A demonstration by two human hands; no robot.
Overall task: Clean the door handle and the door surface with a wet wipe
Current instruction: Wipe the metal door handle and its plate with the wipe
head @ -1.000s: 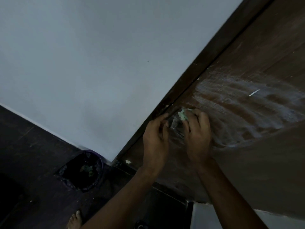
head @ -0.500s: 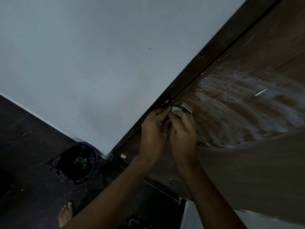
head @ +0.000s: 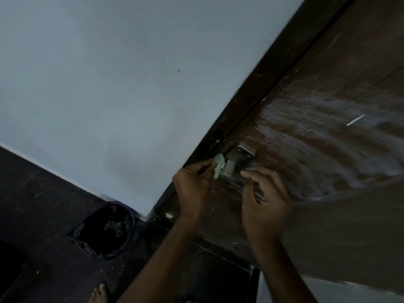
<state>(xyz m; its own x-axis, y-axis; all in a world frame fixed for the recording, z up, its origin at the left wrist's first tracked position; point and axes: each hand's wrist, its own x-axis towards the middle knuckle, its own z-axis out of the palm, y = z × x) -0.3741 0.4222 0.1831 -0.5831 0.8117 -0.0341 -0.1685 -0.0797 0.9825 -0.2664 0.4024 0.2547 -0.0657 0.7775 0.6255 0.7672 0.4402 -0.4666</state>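
Wipe (head: 219, 166), crumpled and pale green, is pinched in the left hand (head: 194, 189) against the handle's (head: 238, 169) upper-left end. Handle runs diagonally down-right on the streaked door (head: 328, 149); its lower stretch is gripped by the right hand (head: 265, 203).

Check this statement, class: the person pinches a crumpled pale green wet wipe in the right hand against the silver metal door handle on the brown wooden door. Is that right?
Not quite. The head view shows the crumpled pale green wet wipe pinched in the left hand, not the right hand. It is indeed pressed against the silver metal door handle on the brown wooden door.
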